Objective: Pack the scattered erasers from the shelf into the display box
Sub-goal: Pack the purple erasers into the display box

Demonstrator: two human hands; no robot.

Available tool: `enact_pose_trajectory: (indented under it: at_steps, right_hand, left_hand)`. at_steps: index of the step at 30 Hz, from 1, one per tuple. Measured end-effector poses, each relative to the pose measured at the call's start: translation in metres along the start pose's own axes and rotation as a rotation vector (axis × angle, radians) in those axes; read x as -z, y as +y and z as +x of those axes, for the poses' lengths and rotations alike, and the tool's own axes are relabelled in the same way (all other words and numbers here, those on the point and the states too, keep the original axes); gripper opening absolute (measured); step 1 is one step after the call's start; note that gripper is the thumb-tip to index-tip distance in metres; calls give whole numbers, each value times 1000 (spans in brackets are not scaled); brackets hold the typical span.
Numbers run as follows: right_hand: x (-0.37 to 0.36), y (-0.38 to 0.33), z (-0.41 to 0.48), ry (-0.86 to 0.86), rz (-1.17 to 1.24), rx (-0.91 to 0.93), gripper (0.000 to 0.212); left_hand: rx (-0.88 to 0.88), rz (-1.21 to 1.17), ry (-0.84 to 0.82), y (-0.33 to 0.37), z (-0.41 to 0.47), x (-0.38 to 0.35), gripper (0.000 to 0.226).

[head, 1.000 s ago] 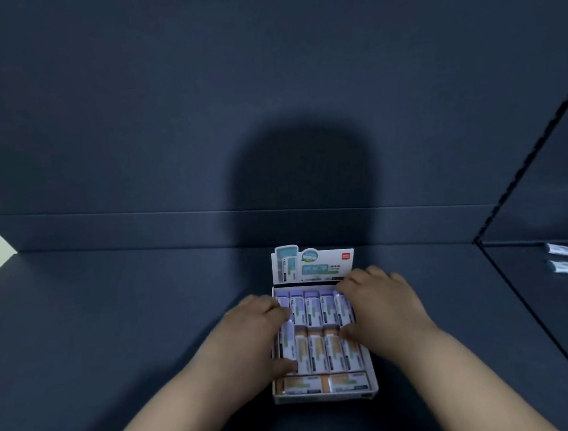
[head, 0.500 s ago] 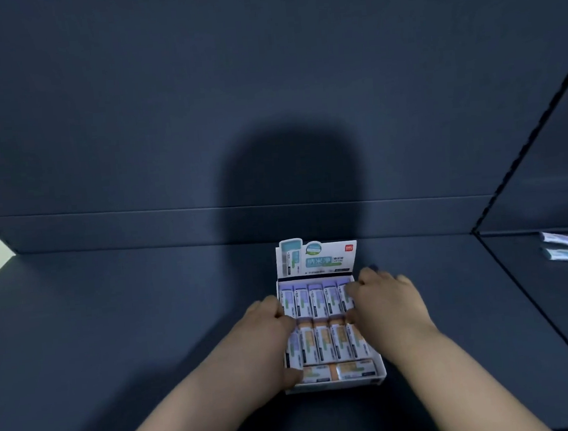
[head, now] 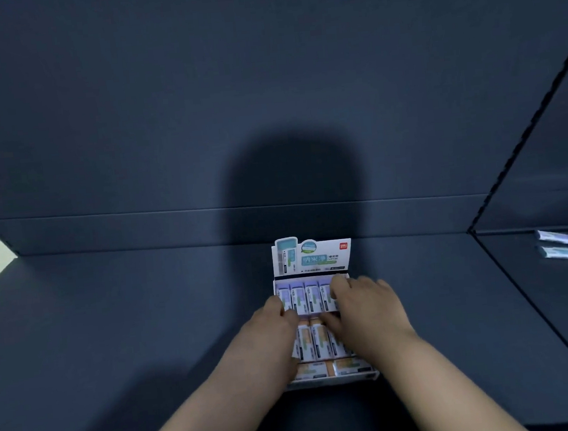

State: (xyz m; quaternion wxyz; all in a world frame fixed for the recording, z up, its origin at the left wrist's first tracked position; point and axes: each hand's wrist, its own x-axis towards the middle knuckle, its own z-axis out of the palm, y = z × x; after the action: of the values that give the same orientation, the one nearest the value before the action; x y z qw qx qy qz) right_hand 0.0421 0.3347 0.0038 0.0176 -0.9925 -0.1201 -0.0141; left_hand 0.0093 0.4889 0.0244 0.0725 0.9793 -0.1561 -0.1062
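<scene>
The white cardboard display box [head: 313,257] sat on the dark blue shelf [head: 148,330], right in front of the person. It looked almost full, with small wrapped erasers [head: 312,297] packed in three rows. A few loose blue-and-white erasers [head: 553,252] lay far off to the right on the next part of the shelf. So I think the job was nearly done, but not all done.

The left hand [head: 269,333] touched the erasers on the box's left side. The right hand [head: 369,307] lay over the right side, with bent fingers on the back row. I could not tell if either grip had hold of an eraser.

The box was open on top. Its picture card stood up at the far end and faced the person. The box's long way ran from the person to the back wall. The two far rows of erasers pointed that way too. The near row lay across, left to right.
</scene>
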Motion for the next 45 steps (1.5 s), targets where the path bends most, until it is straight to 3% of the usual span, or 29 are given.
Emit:
enact_pose_trajectory:
  at_steps: [12,21,28,31,35,39,45]
  right_hand:
    - [1,1,2,11,71,-50,40]
    - [0,-20,9,113,-44,18,52]
    - [12,7,-6,97,76,-35,45]
    - [25,42,-20,46,155,-121,37]
    - [33,89,-40,-120,206,-220,34]
    - [33,125,-58,-276,168,-198,28]
    - [31,159,-80,-296,89,-161,39]
  left_hand:
    - [22,-39,3,-2,-1,-1,33]
    - [1,-61,-18,-8,1,-1,33]
    - [-13,10,-7,-9,-2,7,39]
    - [-26,169,96,5,-1,15,38]
    - [-101,117,206,52,7,14,35]
    - [-175,86,233,104,20,-2,35]
    - [-185,126,244,156,40,-20,38]
